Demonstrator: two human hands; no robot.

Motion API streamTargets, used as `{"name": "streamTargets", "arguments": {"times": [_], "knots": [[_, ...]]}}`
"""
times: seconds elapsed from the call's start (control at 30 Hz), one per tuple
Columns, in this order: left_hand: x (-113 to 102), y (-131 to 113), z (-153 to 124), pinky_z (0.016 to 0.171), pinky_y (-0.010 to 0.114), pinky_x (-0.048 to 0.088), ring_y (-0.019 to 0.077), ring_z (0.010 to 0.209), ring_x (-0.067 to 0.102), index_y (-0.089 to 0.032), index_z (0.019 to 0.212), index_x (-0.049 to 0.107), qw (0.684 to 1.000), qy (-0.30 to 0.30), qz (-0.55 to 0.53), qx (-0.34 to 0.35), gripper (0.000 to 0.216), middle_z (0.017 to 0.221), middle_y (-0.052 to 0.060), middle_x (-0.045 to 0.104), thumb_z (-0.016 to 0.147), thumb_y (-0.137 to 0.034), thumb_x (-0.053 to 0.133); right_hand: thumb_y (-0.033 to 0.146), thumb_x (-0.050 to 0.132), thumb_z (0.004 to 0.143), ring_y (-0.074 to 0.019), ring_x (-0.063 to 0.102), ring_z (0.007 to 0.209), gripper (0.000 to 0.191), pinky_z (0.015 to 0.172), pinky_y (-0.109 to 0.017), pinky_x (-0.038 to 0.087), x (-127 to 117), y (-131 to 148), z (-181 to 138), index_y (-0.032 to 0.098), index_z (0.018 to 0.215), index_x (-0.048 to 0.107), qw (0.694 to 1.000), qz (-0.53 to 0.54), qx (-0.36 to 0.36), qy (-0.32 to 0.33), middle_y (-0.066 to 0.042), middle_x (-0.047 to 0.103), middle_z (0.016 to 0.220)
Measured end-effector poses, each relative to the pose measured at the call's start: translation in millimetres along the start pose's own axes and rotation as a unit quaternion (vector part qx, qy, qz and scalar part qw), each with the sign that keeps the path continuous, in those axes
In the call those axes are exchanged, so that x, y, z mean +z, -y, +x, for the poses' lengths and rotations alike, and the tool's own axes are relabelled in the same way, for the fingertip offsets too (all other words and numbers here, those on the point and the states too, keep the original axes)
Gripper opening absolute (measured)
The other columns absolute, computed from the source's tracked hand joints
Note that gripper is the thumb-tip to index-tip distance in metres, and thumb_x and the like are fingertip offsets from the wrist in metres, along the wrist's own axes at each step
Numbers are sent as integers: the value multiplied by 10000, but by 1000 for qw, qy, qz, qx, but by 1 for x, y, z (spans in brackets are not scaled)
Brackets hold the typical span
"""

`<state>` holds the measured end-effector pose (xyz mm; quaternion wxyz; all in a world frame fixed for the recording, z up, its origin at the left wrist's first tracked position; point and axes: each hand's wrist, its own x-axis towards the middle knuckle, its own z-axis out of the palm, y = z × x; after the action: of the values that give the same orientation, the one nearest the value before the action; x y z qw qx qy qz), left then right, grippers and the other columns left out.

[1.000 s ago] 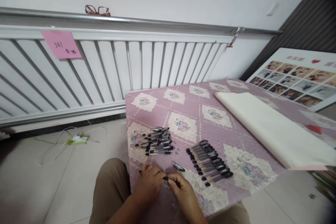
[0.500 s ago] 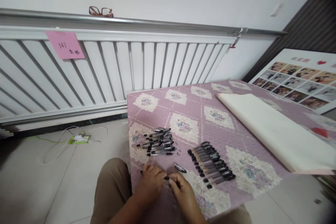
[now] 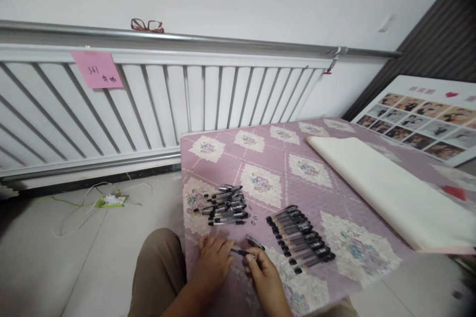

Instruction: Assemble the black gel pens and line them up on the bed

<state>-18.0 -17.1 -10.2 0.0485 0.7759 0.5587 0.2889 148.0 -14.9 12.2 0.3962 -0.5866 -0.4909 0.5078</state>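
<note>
Both my hands rest at the near edge of a table under a pink patterned cloth [image 3: 267, 158]. My left hand [image 3: 213, 262] and my right hand [image 3: 262, 275] are closed on the two ends of one black pen [image 3: 240, 252], held between them. A loose black pen cap [image 3: 256, 242] lies just beyond my right fingers. To the left lies a loose heap of pens [image 3: 225, 203]. To the right, several capped pens lie side by side in a neat row [image 3: 299, 238].
A cream folded sheet [image 3: 386, 193] lies on the table's right side. A white radiator [image 3: 167, 94] with a pink note [image 3: 97, 69] runs behind; glasses [image 3: 147, 25] sit on its rail. A photo board [image 3: 416, 119] leans at right. A power strip [image 3: 110, 201] lies on the floor.
The view has tilted slightly. My hands have drawn a little apart, so more of the pen shows between them.
</note>
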Motion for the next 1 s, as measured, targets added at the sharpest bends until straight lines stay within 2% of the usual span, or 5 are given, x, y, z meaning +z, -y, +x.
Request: {"name": "streamTargets", "arguments": {"times": [0.17, 0.47, 0.67, 0.83, 1.0], "knots": [[3, 1, 0, 889, 404, 329, 213, 937, 538, -290, 1065, 592, 998, 42, 21, -34, 244, 977, -1, 640, 882, -171, 482, 535, 632, 702, -120, 485, 518, 349, 469, -220, 379, -4, -3, 1, 207, 810, 590, 995, 93, 33, -18, 38, 533, 590], [1, 4, 0, 845, 358, 383, 190, 872, 538, -250, 939, 624, 997, 71, -13, -38, 205, 902, 4, 611, 876, -141, 462, 539, 666, 658, -92, 471, 481, 355, 439, -198, 351, -6, 5, 1, 201, 673, 560, 993, 93, 77, 12, 51, 523, 561], [2, 4, 0, 773, 343, 424, 197, 845, 547, -229, 947, 623, 997, 57, -36, -29, 227, 905, 25, 610, 861, -121, 443, 537, 689, 643, -131, 533, 543, 457, 459, -223, 401, -10, 3, -1, 221, 963, 611, 990, 130, 57, -20, 33, 574, 623], [-1, 4, 0, 765, 356, 450, 206, 857, 564, -227, 962, 624, 996, 71, -58, -25, 238, 910, 35, 615, 863, -122, 435, 539, 669, 673, -130, 540, 575, 370, 497, -229, 413, -10, -3, -1, 206, 822, 608, 988, 141, 53, -18, 24, 566, 654], [-4, 3, 1, 765, 350, 471, 204, 868, 579, -220, 966, 630, 996, 52, -68, -20, 253, 933, 50, 625, 855, -111, 430, 554, 636, 706, -101, 468, 500, 373, 473, -217, 377, -7, -1, -1, 198, 648, 541, 990, 135, 46, -9, 50, 497, 554]]}}
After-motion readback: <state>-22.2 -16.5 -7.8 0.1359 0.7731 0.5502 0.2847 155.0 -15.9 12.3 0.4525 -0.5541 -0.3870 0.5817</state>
